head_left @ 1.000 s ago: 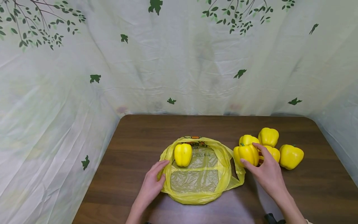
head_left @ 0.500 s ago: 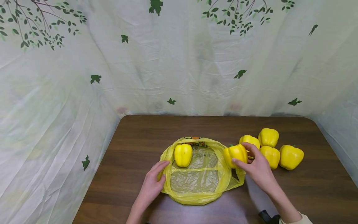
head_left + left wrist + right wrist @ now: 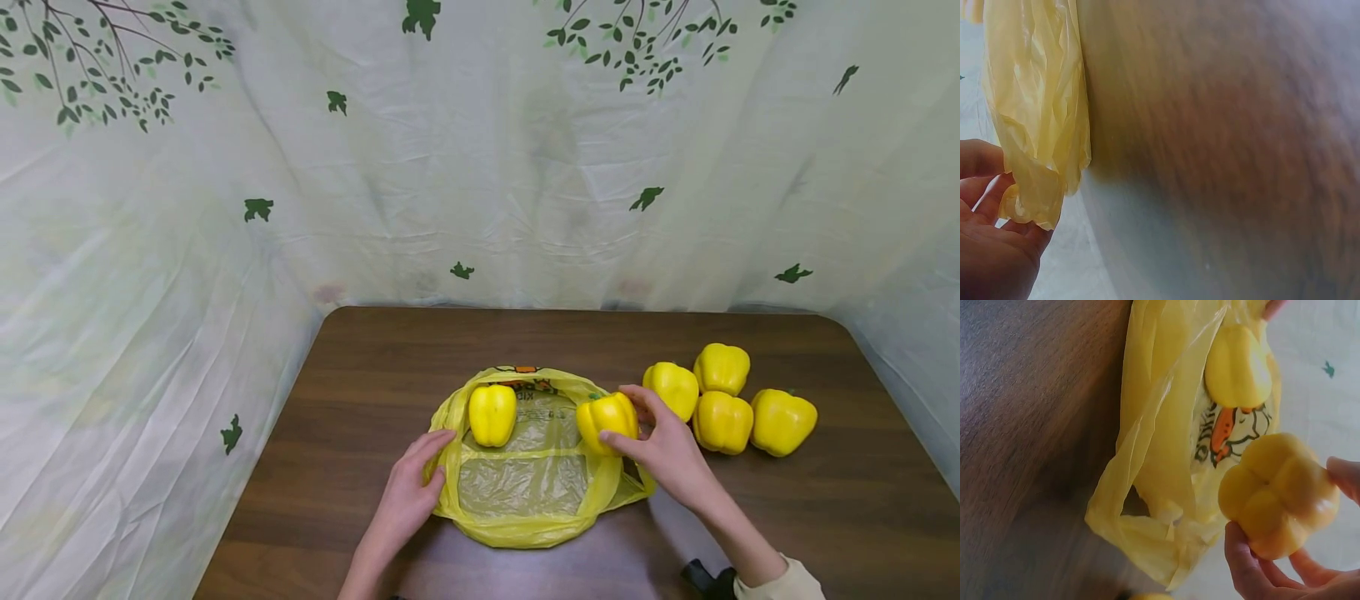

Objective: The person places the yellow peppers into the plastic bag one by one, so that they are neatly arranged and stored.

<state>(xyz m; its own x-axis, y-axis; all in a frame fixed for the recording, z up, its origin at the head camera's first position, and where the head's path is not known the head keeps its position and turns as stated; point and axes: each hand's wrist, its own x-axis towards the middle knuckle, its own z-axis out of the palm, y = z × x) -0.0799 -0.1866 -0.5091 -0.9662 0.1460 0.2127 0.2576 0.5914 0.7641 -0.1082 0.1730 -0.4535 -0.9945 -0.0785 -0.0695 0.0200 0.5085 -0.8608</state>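
A yellow plastic bag (image 3: pixel 543 529) lies on the table with its mouth spread wide. One yellow bell pepper (image 3: pixel 492 416) is inside it at the left. My left hand (image 3: pixel 408 483) holds the bag's left rim; in the left wrist view its thumb and fingers close around the bunched plastic (image 3: pixel 1038 181). My right hand (image 3: pixel 663 446) grips another bell pepper (image 3: pixel 607 422) between thumb and fingers, over the right rim of the bag. The right wrist view shows the lobed underside of this held pepper (image 3: pixel 1279 494), with fingertips on both its sides.
Several more yellow bell peppers (image 3: pixel 722 422) stand grouped on the brown table (image 3: pixel 390 358) to the right of the bag. A loop-shaped bag handle (image 3: pixel 637 492) lies toward the right hand. A pale leaf-print curtain (image 3: pixel 510 192) hangs behind the table.
My right hand has carried a bell pepper leftward from the group to over the bag's right rim. The left hand stays at the left rim.
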